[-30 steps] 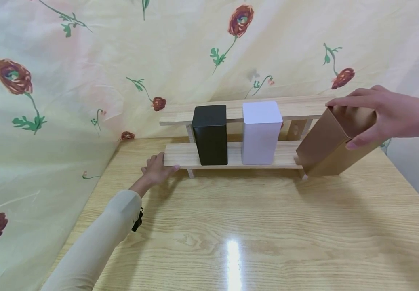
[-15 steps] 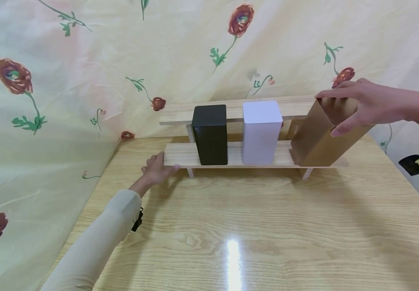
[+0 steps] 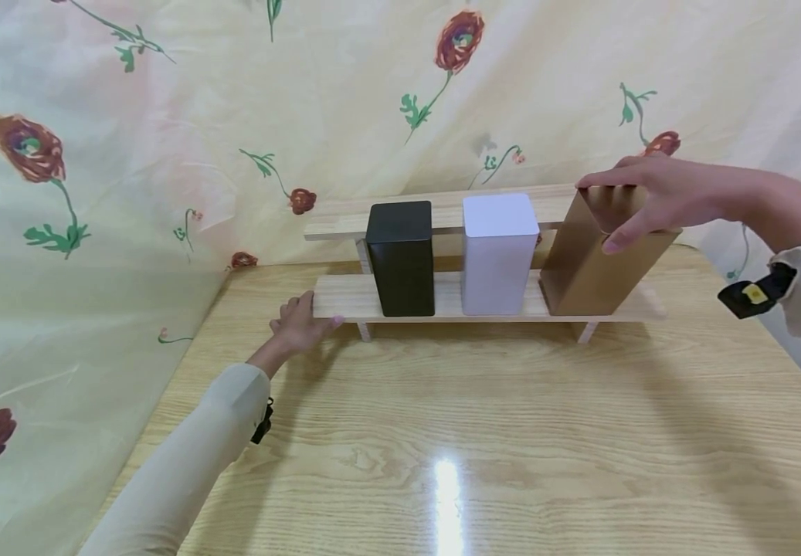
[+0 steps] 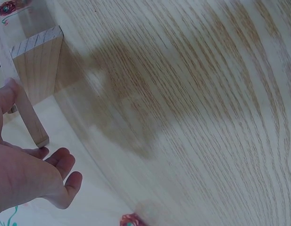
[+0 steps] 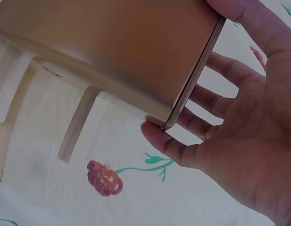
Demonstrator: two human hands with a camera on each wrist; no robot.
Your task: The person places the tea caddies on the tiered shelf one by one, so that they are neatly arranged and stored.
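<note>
A gold-brown rectangular canister [image 3: 596,270] stands, slightly tilted, on the right part of the wooden shelf's lower board [image 3: 449,287]. My right hand [image 3: 671,189] grips its top end from above, thumb in front and fingers over the far edge. In the right wrist view, the fingertips touch the canister's lid edge [image 5: 195,73]. Left of it stand a white canister [image 3: 499,262] and a black canister [image 3: 402,266], both upright. My left hand [image 3: 296,324] holds the left end of the lower board, thumb at the front edge and fingers around the end [image 4: 39,139].
The two-tier shelf's upper board [image 3: 337,220] runs behind the canisters. Below is a wood-grain table [image 3: 386,417] with a bright light reflection. Flower-printed cloth [image 3: 344,93] hangs behind and at the sides.
My right hand has carried the brown canister leftward from beyond the shelf's right end onto the lower board, making it more upright. My left hand and the other canisters stay put.
</note>
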